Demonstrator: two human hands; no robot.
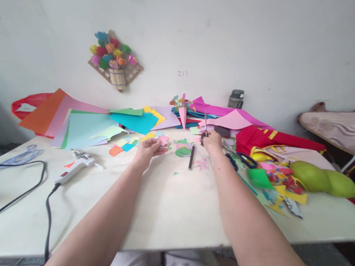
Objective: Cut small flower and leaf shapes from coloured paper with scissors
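Observation:
My left hand (151, 150) is closed in a pinch over the table, with a pink paper piece (163, 140) at its fingertips. To the right, my right hand (212, 141) grips a pair of scissors (205, 126) by the handles, blades pointing up toward the wall. Between the hands, a black pen (191, 157) lies on the white table (165, 208) beside green paper scraps (183, 151). Beyond them stands a pink paper cone (182, 115) with small paper flowers. More scissors (246, 160) lie just right of my right hand.
A white glue gun (72, 172) with a black cord lies at the left. Coloured paper sheets (88, 127) spread along the back left. At the right are a red bag (258, 139), mixed scraps and a green lumpy object (323, 178). A dark jar (236, 99) stands by the wall.

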